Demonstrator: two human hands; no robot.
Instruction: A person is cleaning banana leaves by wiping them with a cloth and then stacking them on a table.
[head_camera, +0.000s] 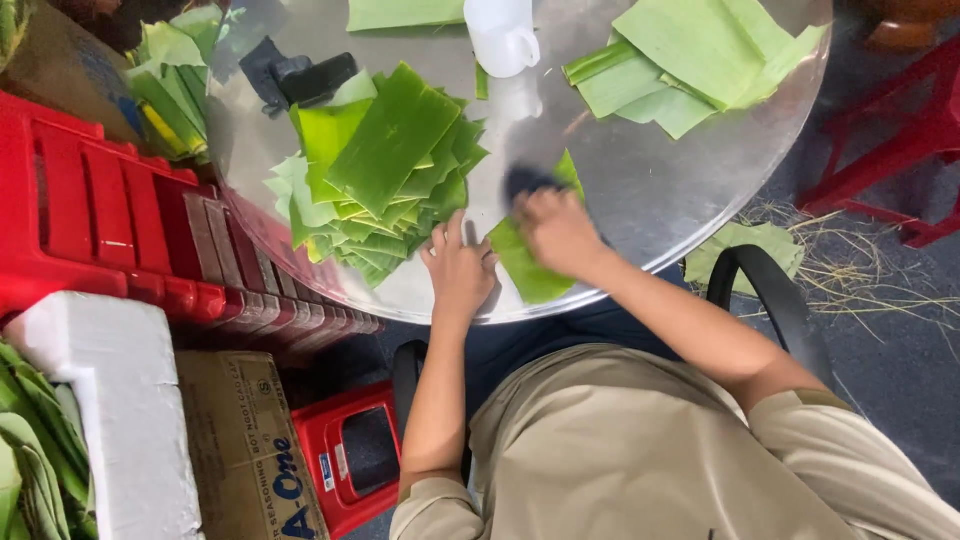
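A round metal table (640, 190) fills the upper middle of the view, its shiny top bare at the centre and toward 4 o'clock. At 9 o'clock off its rim runs a row of stacked red stools (110, 225), with a white foam box (120, 410) and a cardboard carton (245, 440) below them at 7 o'clock, and one more red stool (350, 455) by the person's knee. On the table, from 9 to 7 o'clock, lies a big heap (385, 175) of cut green leaf pieces, the top ones overlapping and spilling close to the near rim. A second pile (690, 60) of paler leaves sits at 1 o'clock, and a white jug (503, 38) stands at 12 o'clock between the two. A dark object (300, 72) lies at 10 o'clock, just beyond the heap. At 6 o'clock, at the near rim, a single leaf (528, 265) lies flat. The left hand (458, 268) is spread flat with fingers open, pressing on the leaf's left edge, just beside the heap. The right hand (560, 232) is closed around a dark cloth (525, 182), held against the leaf's far end. A black chair arm (770, 300) curves at 4 o'clock under the right forearm.
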